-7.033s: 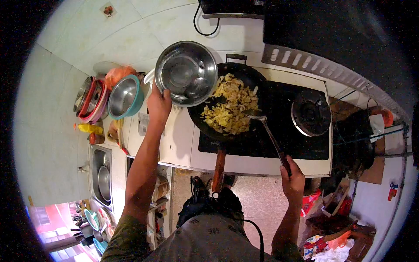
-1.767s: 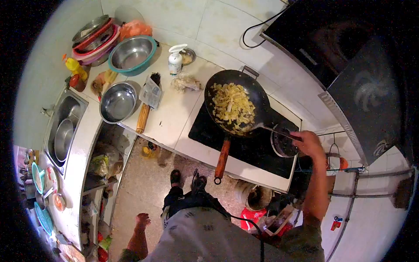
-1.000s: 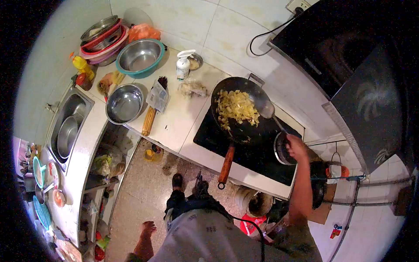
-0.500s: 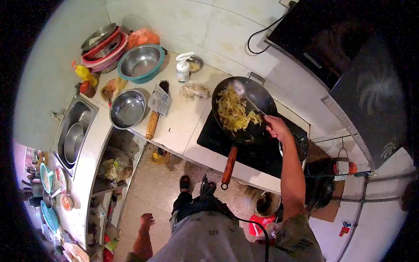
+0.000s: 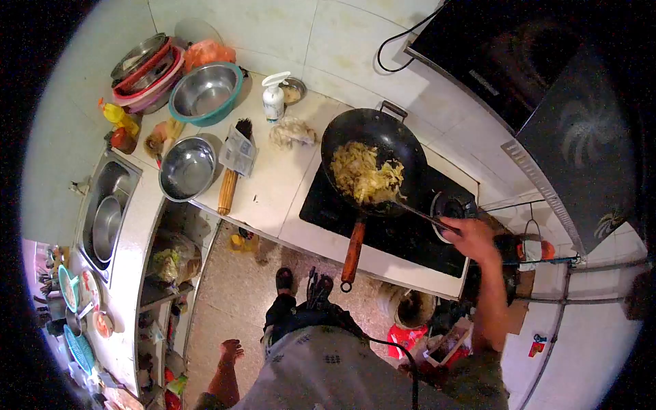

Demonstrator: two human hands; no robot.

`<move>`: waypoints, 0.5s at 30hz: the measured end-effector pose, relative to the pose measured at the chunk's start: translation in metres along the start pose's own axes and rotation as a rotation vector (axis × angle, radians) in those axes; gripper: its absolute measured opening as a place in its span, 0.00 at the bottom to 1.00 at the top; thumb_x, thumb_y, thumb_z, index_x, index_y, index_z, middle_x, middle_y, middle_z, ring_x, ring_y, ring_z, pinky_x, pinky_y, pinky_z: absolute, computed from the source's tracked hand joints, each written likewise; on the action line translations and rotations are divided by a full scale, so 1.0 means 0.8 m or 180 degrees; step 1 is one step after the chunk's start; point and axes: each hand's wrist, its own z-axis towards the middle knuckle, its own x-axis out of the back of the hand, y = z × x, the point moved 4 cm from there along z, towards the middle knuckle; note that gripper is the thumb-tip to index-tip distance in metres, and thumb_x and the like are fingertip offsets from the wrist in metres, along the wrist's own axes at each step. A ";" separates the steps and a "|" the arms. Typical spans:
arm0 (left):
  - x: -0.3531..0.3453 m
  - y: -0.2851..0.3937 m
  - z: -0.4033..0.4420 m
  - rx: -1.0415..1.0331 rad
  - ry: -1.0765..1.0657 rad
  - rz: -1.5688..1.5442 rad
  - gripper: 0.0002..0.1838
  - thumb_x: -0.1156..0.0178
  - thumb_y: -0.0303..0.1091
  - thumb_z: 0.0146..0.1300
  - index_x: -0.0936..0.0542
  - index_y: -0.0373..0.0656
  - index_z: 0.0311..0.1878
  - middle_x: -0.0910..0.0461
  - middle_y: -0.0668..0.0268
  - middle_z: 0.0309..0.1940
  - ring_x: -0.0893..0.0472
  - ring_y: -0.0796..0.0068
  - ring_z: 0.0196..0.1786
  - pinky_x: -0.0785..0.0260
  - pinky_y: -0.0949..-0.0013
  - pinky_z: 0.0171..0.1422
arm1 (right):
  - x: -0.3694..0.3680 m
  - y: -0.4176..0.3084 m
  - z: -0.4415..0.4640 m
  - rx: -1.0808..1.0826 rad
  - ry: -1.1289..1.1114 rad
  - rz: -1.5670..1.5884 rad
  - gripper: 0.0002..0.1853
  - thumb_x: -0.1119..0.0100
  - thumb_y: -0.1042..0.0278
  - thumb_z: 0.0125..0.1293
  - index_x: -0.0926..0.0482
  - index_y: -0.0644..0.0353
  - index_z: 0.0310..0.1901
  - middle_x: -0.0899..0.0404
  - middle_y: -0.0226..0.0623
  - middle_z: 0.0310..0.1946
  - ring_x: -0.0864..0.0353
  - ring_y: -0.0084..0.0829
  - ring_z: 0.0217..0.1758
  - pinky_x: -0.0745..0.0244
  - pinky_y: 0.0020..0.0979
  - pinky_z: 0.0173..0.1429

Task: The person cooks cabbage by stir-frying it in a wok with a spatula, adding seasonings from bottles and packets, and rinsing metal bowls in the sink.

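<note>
My right hand is closed round the long handle of a metal spatula at the right of the black wok. The spatula's head is down in the food and mostly hidden by it. Yellowish sliced food, looking like shredded cabbage, lies heaped in the wok's lower half. The wok sits on a black stove top, its wooden handle pointing towards me. Low at my side, over the floor, my left hand hangs with loosely bent fingers, holding nothing.
Left of the stove lie a bundle in a plastic sleeve, a steel bowl and a white pump bottle. A teal-rimmed basin stands behind. The sink is far left. A range hood overhangs the right side.
My right hand has moved right and towards me, drawing the spatula from the wok's far side to its near right. The food is gathered lower. My left hand still hangs down.
</note>
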 end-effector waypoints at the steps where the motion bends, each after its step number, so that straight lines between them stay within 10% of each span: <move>1: 0.001 -0.001 0.008 -0.0166 0.0069 0.0322 0.12 0.47 0.39 0.63 0.22 0.42 0.42 0.21 0.58 0.29 0.22 0.62 0.20 0.25 0.61 0.23 | -0.021 0.000 0.012 -0.0009 -0.0012 -0.0008 0.18 0.39 0.55 0.60 0.20 0.44 0.53 0.18 0.44 0.41 0.18 0.46 0.43 0.24 0.41 0.47; 5: 0.008 0.017 0.050 0.0241 -0.0563 -0.0553 0.12 0.45 0.38 0.62 0.22 0.40 0.42 0.21 0.58 0.28 0.23 0.61 0.20 0.26 0.60 0.22 | -0.085 0.025 0.069 -0.0496 0.0861 0.0756 0.19 0.42 0.51 0.62 0.20 0.45 0.53 0.18 0.46 0.43 0.19 0.47 0.44 0.24 0.41 0.49; 8: -0.004 0.043 0.058 -0.1167 -0.0671 0.0776 0.13 0.44 0.39 0.62 0.23 0.39 0.40 0.21 0.58 0.28 0.23 0.64 0.19 0.29 0.64 0.21 | -0.074 0.001 0.090 -0.0545 0.1143 0.0751 0.20 0.44 0.51 0.63 0.22 0.45 0.56 0.19 0.47 0.43 0.19 0.48 0.44 0.24 0.43 0.48; 15: -0.027 0.060 0.006 0.0277 -0.0798 -0.1361 0.06 0.44 0.31 0.62 0.24 0.44 0.29 0.28 0.65 0.16 0.35 0.76 0.12 0.41 0.70 0.14 | -0.116 -0.022 0.067 0.0354 0.1294 -0.0921 0.22 0.45 0.57 0.64 0.29 0.36 0.61 0.20 0.41 0.34 0.20 0.44 0.26 0.24 0.44 0.28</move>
